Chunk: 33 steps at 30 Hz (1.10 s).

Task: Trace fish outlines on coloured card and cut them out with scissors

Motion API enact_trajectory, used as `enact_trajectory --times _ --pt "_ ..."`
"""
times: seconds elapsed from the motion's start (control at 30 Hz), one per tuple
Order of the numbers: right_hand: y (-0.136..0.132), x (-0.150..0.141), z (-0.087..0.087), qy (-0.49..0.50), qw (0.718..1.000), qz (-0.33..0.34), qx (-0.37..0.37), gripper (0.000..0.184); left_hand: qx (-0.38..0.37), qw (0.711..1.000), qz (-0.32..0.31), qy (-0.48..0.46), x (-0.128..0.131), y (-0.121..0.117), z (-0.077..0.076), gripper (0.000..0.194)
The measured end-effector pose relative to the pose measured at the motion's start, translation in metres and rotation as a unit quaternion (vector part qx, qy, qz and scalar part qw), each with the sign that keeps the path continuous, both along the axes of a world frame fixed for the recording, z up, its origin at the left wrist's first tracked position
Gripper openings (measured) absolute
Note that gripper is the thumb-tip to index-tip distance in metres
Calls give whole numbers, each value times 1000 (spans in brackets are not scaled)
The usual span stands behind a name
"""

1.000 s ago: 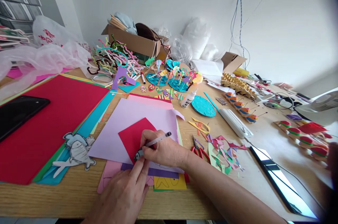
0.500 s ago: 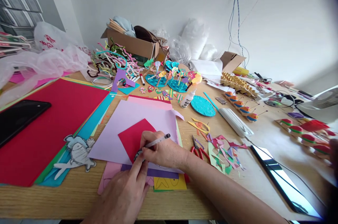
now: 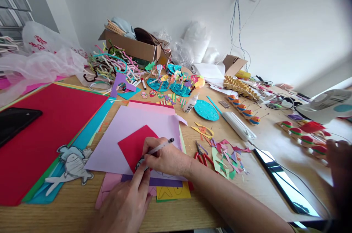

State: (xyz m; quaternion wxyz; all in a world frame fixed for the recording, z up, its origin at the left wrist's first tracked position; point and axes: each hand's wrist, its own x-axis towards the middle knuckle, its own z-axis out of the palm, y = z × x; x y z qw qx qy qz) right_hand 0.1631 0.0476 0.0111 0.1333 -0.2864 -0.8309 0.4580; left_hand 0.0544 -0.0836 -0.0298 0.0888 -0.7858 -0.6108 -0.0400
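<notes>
My right hand [image 3: 162, 158] is closed around a pen [image 3: 161, 146] with a pale barrel and dark end, its tip over a red paper square [image 3: 132, 145]. My left hand [image 3: 128, 196] has its index and middle fingers stretched out, pressing at the square's lower corner. Under these fingertips lies a small grey-and-black cut-out [image 3: 139, 163], mostly hidden. The red square rests on a lilac sheet [image 3: 107, 145]. Beneath it stick out pink, purple and yellow papers [image 3: 176, 192], the yellow one with pencil outlines.
Left are paper fish cut-outs [image 3: 74, 165], large red sheets [image 3: 68, 112] and a black phone [image 3: 19, 121]. Right are red-handled pliers [image 3: 202, 158], paper scraps [image 3: 228, 158], a glue bottle [image 3: 191, 104], a blue disc [image 3: 206, 110] and a tablet [image 3: 284, 181]. Another person's hand [image 3: 338, 159] shows at the right edge.
The view has shifted slightly, so the scene sits further left. Both my hands keep the same hold at the red square. More of the other person's hand shows at right.
</notes>
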Motion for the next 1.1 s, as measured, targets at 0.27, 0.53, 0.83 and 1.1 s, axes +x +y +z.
enact_trajectory --times 0.27,0.53,0.83,1.1 --pt "-1 4 -2 15 999 -17 -37 17 25 1000 9 13 3 1 5 38" --pt "-4 3 4 -13 1000 -8 -5 16 -5 1000 20 8 3 1 6 37" --pt "-5 1 5 -26 1000 -6 16 17 -10 1000 5 -25 1 1 -2 39" --pt "-4 0 4 -24 999 -17 17 17 -13 1000 19 -15 3 0 4 38"
